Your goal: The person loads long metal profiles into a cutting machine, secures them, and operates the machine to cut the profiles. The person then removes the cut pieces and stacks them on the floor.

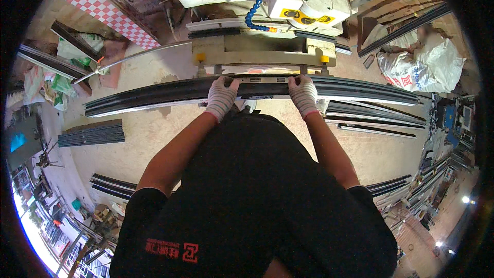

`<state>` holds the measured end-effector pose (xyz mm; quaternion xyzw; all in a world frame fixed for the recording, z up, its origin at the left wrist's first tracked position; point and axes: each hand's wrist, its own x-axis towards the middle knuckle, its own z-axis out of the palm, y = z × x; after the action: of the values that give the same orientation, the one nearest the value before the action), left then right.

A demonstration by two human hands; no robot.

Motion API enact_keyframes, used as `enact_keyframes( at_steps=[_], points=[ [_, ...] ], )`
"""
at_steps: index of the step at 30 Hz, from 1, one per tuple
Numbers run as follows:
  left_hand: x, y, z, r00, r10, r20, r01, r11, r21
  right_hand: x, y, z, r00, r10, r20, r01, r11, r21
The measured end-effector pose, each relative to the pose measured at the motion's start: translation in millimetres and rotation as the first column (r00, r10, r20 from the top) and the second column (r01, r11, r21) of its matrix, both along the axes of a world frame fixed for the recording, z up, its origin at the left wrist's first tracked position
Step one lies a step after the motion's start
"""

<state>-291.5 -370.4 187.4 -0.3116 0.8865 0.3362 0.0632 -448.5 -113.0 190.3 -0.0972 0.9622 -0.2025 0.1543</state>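
Observation:
A long dark metal profile (170,91) lies crosswise in front of me, with small slots cut in its middle. My left hand (223,97), in a striped knit glove, is closed on it left of the slots, thumb on top. On the other side of the slots my right hand (303,95), gloved alike, grips the same profile. Just beyond it stands a pale machine (309,0) with a blue segmented coolant hose (253,10). Two yellow-topped clamps (200,58) sit on the machine's front beam (257,59). The undersides of both hands are hidden.
More dark profiles lie in stacks at the left (91,134) and right (373,113). A thin rod (144,54) runs left from the machine. White sacks (422,64) stand at the far right, and a red-and-white checkered panel (103,5) is at the far left.

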Motion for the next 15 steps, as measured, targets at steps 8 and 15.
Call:
enact_keyframes(
  at_steps=[8,15],
  points=[
    [-25,-22,15,0.769,0.553,0.321,-0.540,0.294,0.789,-29,0,-44,0.924,-0.293,0.247,0.373,0.836,-0.403],
    [-47,-22,42,0.777,0.608,0.164,-0.416,0.301,0.858,-26,-16,14,0.827,-0.031,0.562,0.515,0.442,-0.734]
  ],
)
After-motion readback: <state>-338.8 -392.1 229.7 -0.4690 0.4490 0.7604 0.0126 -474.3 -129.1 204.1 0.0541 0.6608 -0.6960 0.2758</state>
